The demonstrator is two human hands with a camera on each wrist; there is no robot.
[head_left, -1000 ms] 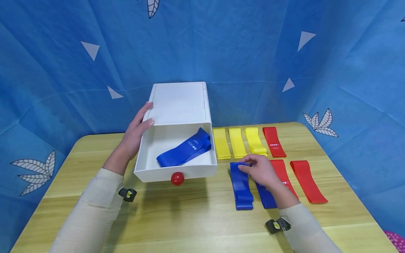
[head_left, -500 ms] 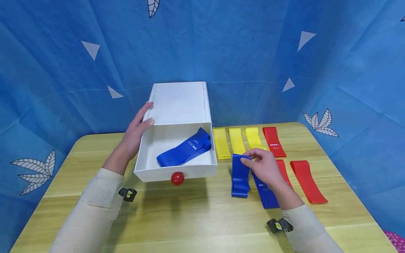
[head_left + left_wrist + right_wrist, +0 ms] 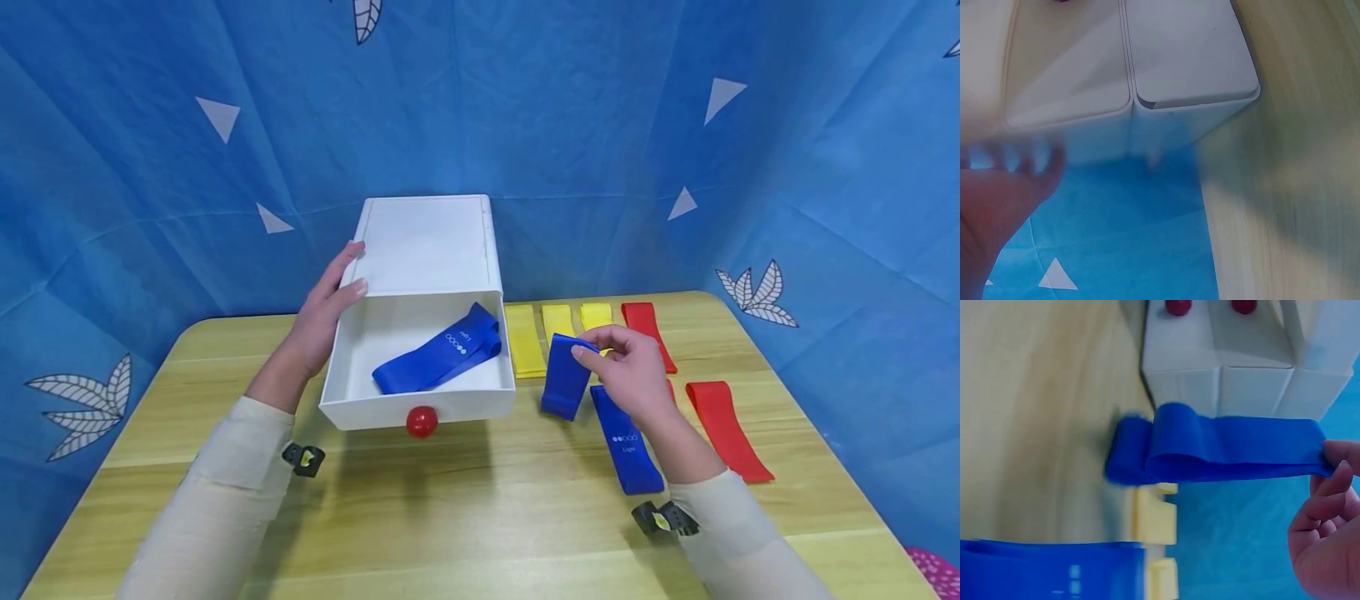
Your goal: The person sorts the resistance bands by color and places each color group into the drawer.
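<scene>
My right hand (image 3: 633, 367) pinches the top end of a blue resistance band (image 3: 566, 379) between thumb and fingers. The band hangs above the table; its looped lower end shows in the right wrist view. My left hand (image 3: 318, 321) lies against the left side of a white drawer cabinet (image 3: 423, 246), its fingertips at the top edge. The upper drawer (image 3: 348, 358), with a red knob (image 3: 422, 422), is pulled out. Inside it lies another blue band (image 3: 435, 354) marked "Light". A third blue band (image 3: 628, 446) lies flat below my right hand.
Several yellow bands (image 3: 525, 342) lie in a row right of the cabinet, partly hidden by the held band and hand. Red bands (image 3: 729, 429) lie farther right, one mostly covered by my right hand. A blue curtain (image 3: 592, 150) hangs behind the wooden table (image 3: 420, 533).
My right hand has lifted the blue band off the table, raising it up and away toward the yellow row. My left hand and the drawer have stayed in place.
</scene>
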